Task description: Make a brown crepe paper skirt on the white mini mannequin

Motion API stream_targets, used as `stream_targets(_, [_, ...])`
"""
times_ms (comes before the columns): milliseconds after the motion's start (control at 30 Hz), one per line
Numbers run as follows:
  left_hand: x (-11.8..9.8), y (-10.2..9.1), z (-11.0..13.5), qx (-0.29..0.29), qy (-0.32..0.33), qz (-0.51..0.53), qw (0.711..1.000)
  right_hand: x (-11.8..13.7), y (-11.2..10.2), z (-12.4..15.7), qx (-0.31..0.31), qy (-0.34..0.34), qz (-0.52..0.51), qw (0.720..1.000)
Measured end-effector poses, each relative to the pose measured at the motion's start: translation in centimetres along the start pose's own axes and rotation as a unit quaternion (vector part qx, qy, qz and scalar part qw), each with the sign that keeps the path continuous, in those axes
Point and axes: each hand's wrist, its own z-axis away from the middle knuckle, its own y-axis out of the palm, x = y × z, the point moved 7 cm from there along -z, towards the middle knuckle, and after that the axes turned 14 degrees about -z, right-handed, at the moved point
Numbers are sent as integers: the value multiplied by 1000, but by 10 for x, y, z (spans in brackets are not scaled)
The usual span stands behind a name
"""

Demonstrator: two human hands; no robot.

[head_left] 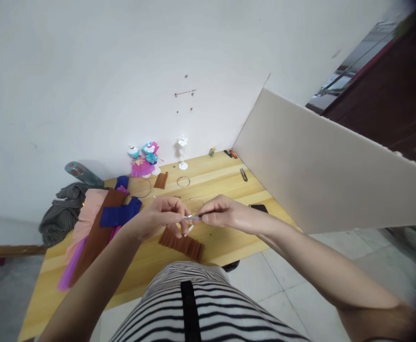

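Wall behind the counter: pale, bright, diffusely lit, duller toward the lower left.
Partition right of the counter: greyer, more shaded.
Dark panel far right of the counter: dim, detail lost, fading into black at the frame edge.
Floor right of the counter: pale, smeared toward the outer edge.
Left hand, right hand above the counter: evenly lit, slightly soft.
Forearms before the counter: stretched by wide-angle distortion.

Your desk abuts the wall. Fabric strips lie at your left; one mannequin stands at the rear centre. At your right, snips lie behind what is probably a phone. A cloth piece lies directly before you.
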Motion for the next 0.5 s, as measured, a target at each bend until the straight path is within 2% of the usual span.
stream_targets(100, [-3, -4, 2, -28, -3, -86, 996, 6, 1, 4, -43, -38, 107, 993])
stream_targets(200, [-10, -7, 4, -80, 14, -190, 978, 5, 2, 7, -75, -43, 184, 979])
stream_targets(267, [-16, -9, 6, -129, 46, -289, 947, 4, 3, 7, -84, -48, 209, 973])
stream_targets(333, [-22, -10, 10, -172, 75, -386, 903, 2, 3, 6, -91, -51, 214, 971])
stream_targets(400, [-25, -9, 13, -194, 91, -453, 865, 1, 3, 6, -93, -51, 207, 973])
stream_targets(467, [-25, -9, 15, -199, 97, -478, 850, 0, 4, 5, -92, -53, 191, 976])
stream_targets(500, [-24, -10, 17, -201, 98, -472, 853, -1, 4, 4, -91, -57, 179, 978])
